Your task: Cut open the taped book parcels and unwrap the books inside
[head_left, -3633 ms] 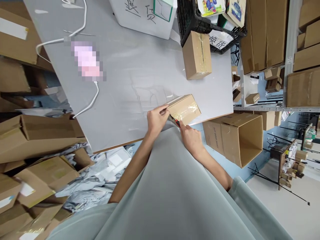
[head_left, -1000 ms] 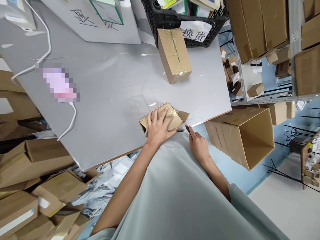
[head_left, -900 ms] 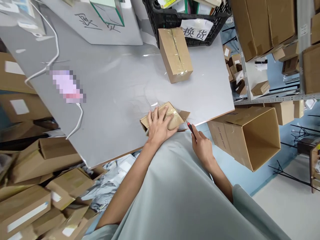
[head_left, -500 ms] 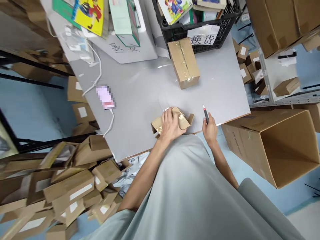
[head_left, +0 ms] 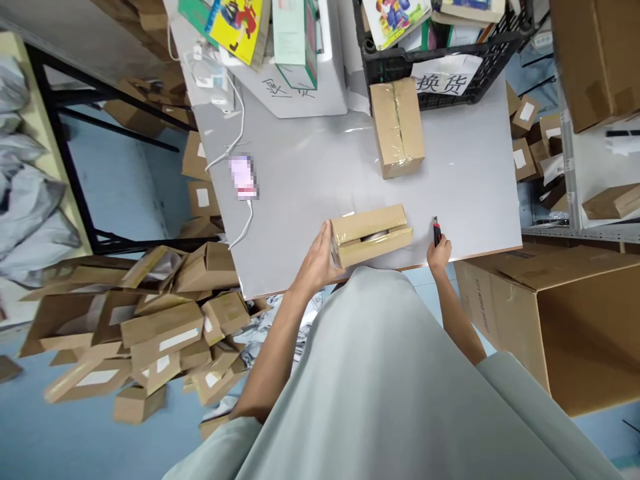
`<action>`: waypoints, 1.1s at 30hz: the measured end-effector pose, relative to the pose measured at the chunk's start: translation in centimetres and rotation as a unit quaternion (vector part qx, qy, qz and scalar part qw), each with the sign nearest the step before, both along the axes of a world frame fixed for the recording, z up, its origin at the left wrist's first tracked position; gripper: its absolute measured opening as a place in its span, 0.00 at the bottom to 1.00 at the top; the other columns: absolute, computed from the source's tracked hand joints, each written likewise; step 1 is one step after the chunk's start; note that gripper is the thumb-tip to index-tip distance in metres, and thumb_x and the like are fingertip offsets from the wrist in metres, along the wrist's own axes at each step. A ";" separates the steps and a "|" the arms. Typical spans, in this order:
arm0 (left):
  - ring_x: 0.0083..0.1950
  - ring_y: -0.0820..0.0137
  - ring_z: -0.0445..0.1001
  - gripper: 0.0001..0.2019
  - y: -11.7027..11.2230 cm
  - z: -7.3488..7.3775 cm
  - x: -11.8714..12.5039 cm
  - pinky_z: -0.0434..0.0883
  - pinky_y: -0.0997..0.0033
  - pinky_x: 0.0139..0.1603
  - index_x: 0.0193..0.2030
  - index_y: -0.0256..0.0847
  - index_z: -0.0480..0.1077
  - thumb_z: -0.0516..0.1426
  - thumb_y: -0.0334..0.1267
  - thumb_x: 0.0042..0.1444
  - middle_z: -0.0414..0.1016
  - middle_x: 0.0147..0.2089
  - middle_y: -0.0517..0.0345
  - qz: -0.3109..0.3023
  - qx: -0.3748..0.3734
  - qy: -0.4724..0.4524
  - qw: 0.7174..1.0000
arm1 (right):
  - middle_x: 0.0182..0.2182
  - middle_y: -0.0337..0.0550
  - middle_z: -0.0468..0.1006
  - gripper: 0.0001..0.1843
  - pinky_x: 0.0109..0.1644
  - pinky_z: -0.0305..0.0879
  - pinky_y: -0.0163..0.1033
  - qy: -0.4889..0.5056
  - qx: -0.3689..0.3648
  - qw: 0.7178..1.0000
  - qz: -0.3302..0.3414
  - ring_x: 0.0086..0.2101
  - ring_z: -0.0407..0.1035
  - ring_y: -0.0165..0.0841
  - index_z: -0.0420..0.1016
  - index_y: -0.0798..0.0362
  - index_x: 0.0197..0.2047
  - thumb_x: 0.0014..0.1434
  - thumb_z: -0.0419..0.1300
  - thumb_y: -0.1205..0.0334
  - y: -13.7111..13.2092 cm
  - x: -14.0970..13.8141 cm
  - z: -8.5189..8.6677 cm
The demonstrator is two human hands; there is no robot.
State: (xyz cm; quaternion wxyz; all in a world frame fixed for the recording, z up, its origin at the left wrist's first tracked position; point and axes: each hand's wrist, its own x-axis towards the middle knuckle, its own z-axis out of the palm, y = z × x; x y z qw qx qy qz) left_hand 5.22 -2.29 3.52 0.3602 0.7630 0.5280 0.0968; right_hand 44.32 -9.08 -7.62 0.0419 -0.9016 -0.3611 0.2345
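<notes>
Near the front edge of the grey table lies a small cardboard box (head_left: 373, 250), its taped long seam facing up and parted in the middle, where something dark shows in the slit. My left hand (head_left: 320, 257) grips the box's left end, fingers along that end and thumb low on the near side. To the right of the box, my right hand (head_left: 439, 255) is closed around a red and black utility knife (head_left: 437, 231), its tip pointing away from me. The knife is apart from the box.
A taped cardboard box (head_left: 399, 130) stands farther back, by a black crate (head_left: 370, 63) of books. A white bin (head_left: 330, 87) also holds books. On the left lie a phone (head_left: 243, 177) and cable. Opened boxes (head_left: 165, 327) pile at floor left; a large open carton (head_left: 500, 293) stands right.
The small box has been turned, so its end flaps no longer show and the parted seam faces up. My left hand has moved from its top to its left end. The view has shifted.
</notes>
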 end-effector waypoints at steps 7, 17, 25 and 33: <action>0.75 0.47 0.75 0.51 -1.6 -2.7 -3.8 0.75 0.45 0.73 0.87 0.44 0.45 0.64 0.37 0.61 0.62 0.83 0.35 0.178 -0.054 -0.002 0.983 | 0.63 0.70 0.74 0.30 0.68 0.65 0.58 0.003 0.026 0.997 0.068 0.62 0.69 0.53 0.71 0.62 0.71 0.68 0.54 0.64 1.7 -1.3 1.7; 0.64 0.55 0.79 0.16 -4.3 -0.6 -1.8 0.79 0.53 0.63 0.59 0.43 0.72 0.58 0.31 0.66 0.73 0.65 0.41 0.230 0.058 -0.004 0.971 | 0.72 0.57 0.73 0.24 0.73 0.64 0.54 0.136 0.114 0.857 0.484 0.70 0.65 0.48 0.80 0.50 0.68 0.72 0.67 0.53 12.1 -8.5 11.0; 0.50 0.56 0.75 0.15 -6.1 -0.8 -2.0 0.74 0.58 0.52 0.39 0.47 0.71 0.53 0.20 0.56 0.77 0.44 0.51 0.164 0.037 0.015 0.986 | 0.73 0.66 0.71 0.31 0.72 0.61 0.53 0.014 0.021 0.760 0.649 0.67 0.67 0.52 0.69 0.61 0.76 0.73 0.63 0.65 14.4 -14.1 12.3; 0.51 0.55 0.73 0.17 -6.5 -1.2 -2.1 0.70 0.58 0.48 0.38 0.47 0.69 0.54 0.17 0.53 0.77 0.44 0.51 0.172 0.025 0.016 0.985 | 0.46 0.51 0.89 0.23 0.52 0.65 0.41 0.056 -0.054 0.837 0.542 0.48 0.79 0.46 0.84 0.51 0.60 0.81 0.52 0.47 19.1 -12.6 14.0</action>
